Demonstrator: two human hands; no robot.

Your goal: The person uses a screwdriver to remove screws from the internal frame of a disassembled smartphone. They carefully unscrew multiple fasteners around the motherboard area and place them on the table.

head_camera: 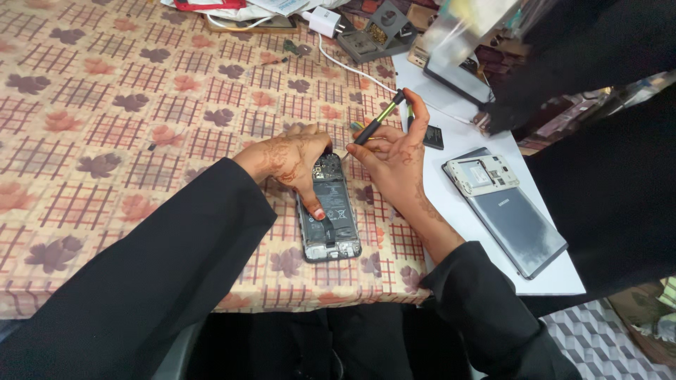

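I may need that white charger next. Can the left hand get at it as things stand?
Probably not freely: the left hand is pressing down the opened phone, and the white charger sits at the table's far edge.

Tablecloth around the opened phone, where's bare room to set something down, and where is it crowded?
The patterned tablecloth is bare across its left side, from the left hand out to the table's left edge. Crowded: the far edge, with the white charger and grey holder, and the white sheet right of the opened phone, carrying the grey tablet and small phone frame.
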